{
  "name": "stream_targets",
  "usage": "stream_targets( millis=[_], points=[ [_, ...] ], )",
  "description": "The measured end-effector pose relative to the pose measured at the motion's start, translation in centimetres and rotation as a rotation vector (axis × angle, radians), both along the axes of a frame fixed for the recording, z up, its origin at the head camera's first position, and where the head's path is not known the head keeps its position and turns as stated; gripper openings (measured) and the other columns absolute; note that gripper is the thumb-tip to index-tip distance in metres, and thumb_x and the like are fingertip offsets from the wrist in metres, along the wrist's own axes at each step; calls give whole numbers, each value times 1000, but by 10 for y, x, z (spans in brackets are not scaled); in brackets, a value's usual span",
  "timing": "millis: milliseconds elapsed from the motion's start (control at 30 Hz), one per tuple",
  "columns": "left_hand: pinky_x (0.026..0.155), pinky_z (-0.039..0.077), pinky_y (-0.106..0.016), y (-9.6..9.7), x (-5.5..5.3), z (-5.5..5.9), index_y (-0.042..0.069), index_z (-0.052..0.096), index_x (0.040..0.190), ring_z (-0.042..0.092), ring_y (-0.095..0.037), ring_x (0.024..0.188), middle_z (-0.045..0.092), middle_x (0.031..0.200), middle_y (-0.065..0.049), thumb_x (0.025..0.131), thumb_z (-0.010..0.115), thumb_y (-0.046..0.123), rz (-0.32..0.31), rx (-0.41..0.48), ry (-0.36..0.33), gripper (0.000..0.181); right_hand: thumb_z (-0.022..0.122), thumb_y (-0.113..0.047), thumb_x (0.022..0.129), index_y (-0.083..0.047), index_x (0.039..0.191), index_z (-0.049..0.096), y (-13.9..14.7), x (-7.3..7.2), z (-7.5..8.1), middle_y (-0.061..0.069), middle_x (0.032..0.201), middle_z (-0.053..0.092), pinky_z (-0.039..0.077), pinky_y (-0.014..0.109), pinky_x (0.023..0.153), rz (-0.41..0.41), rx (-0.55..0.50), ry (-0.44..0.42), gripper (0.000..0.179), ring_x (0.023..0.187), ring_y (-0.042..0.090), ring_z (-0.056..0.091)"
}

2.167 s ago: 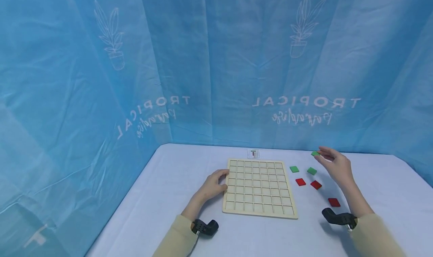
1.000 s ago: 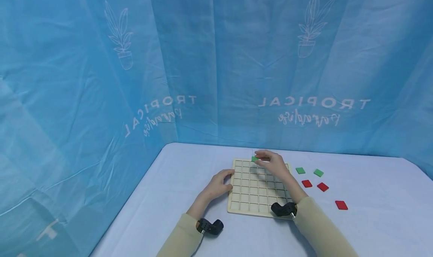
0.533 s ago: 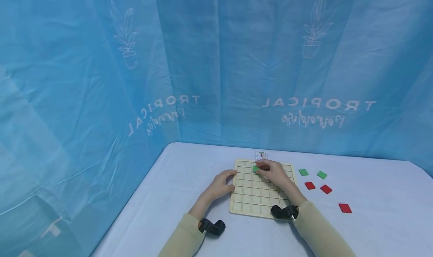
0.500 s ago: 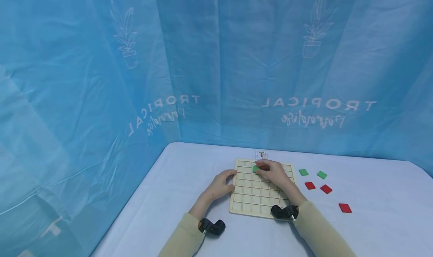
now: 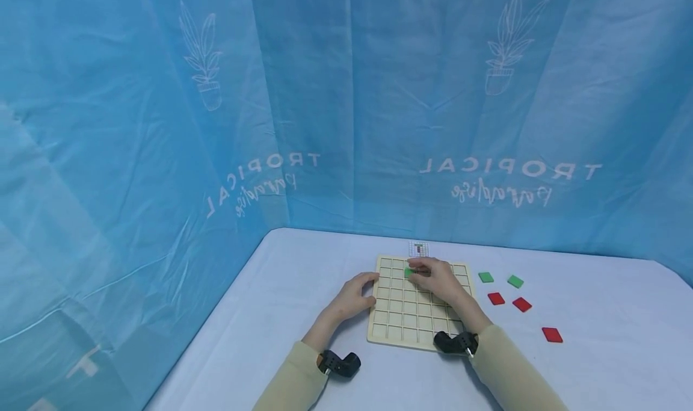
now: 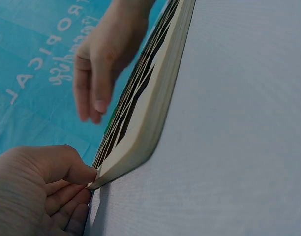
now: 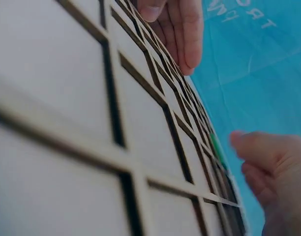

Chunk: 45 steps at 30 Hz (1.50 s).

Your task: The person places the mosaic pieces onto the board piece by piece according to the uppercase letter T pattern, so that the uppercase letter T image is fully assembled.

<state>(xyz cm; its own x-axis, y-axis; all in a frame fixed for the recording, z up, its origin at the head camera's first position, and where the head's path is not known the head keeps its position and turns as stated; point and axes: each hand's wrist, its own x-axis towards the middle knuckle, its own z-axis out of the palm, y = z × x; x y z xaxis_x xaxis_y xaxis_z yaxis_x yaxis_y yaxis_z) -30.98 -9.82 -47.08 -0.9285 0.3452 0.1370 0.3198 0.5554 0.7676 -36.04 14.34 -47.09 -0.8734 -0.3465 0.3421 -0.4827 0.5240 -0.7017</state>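
In the head view my left hand [image 5: 349,295] rests with its fingertips and thumb against the left edge of a pale wooden grid board [image 5: 400,337]. The left wrist view shows the thumb of that hand touching the board's rim [image 6: 140,130]. Over the board's far part is my right hand [image 5: 440,280], fingers and thumb loosely bent. A green square tile [image 5: 408,273] lies in a cell of the grid just beside its fingertips. In the right wrist view the tile [image 7: 217,149] sits at the grid, and a small gap separates it from the right fingers.
Right of the board lie two loose green tiles [image 5: 485,277] and several red tiles [image 5: 522,304] on the white tablecloth [image 5: 606,339]. A small printed grid card [image 5: 418,249] is behind the board. Blue curtains [image 5: 379,128] close off the back and left.
My right hand has carried the green tile from the right side to the board, lowered it into a cell and let go. My left hand stays at the board's edge.
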Motion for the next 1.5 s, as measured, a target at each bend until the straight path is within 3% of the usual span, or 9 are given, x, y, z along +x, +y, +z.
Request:
stream_targets(
  millis=[167, 367, 467, 567, 700, 867, 1033, 1267, 1500],
  points=[
    [109, 31, -40, 0, 1, 1, 0, 44, 137, 36, -27, 133, 44, 140, -13, 81, 59, 0, -5, 3, -1, 58, 69, -15, 86, -5, 125, 61, 9, 5, 24, 11, 115, 65, 50, 48, 88, -39, -37, 84, 41, 106, 32, 60],
    [109, 32, -41, 0, 0, 0, 0, 45, 137, 37, -27, 132, 44, 140, -13, 80, 59, 1, -8, 5, 10, 59, 67, -26, 88, -7, 129, 57, 46, 13, 53, 12, 119, 62, 48, 49, 92, -125, -107, 33, 46, 112, 33, 55],
    [109, 32, -42, 0, 0, -1, 0, 46, 137, 37, -28, 132, 45, 139, -13, 80, 59, 1, -11, 4, 12, 59, 66, -28, 89, -6, 130, 56, 72, 18, 57, 15, 121, 61, 47, 51, 91, -166, -119, 37, 48, 113, 37, 54],
    [109, 32, -42, 0, 0, -1, 1, 46, 137, 37, -28, 132, 44, 140, -13, 81, 59, 2, -11, -2, 8, 58, 65, -39, 87, -11, 130, 57, 106, 12, 42, 11, 120, 63, 51, 51, 83, -261, -89, 67, 52, 112, 33, 55],
    [109, 32, -39, -2, -1, -1, 0, 44, 138, 37, -27, 132, 44, 140, -13, 82, 59, 2, -7, -13, 1, 58, 63, -53, 83, -20, 131, 57, 159, -13, 3, 1, 119, 63, 56, 41, 75, -430, -15, 88, 58, 111, 23, 58],
    [109, 32, -37, -2, -3, 1, -1, 44, 138, 37, -27, 132, 43, 141, -14, 82, 59, -1, -9, 1, -4, 58, 60, -50, 87, -20, 136, 52, 201, -21, -24, 6, 125, 58, 51, 42, 89, -518, -26, 22, 58, 115, 27, 54],
    [109, 32, -36, 1, -4, 1, 0, 43, 139, 36, -27, 133, 42, 141, -13, 82, 58, 0, -15, -4, -9, 59, 55, -56, 86, -15, 138, 49, 212, -5, -30, 10, 125, 58, 49, 50, 90, -569, 10, 9, 66, 113, 29, 56],
    [109, 32, -37, 1, -3, 3, 0, 43, 138, 36, -27, 133, 42, 142, -13, 82, 59, 0, -4, -8, -12, 59, 57, -36, 93, 1, 135, 48, 186, 45, 6, 26, 126, 54, 43, 56, 94, -528, -33, -107, 56, 116, 42, 51],
    [109, 32, -37, 1, -1, 3, 1, 44, 138, 36, -27, 133, 43, 141, -13, 82, 59, 1, -1, -7, -21, 58, 60, -26, 92, 3, 132, 50, 190, 41, -14, 27, 122, 55, 45, 56, 91, -540, 60, -107, 50, 113, 44, 51]
  ],
)
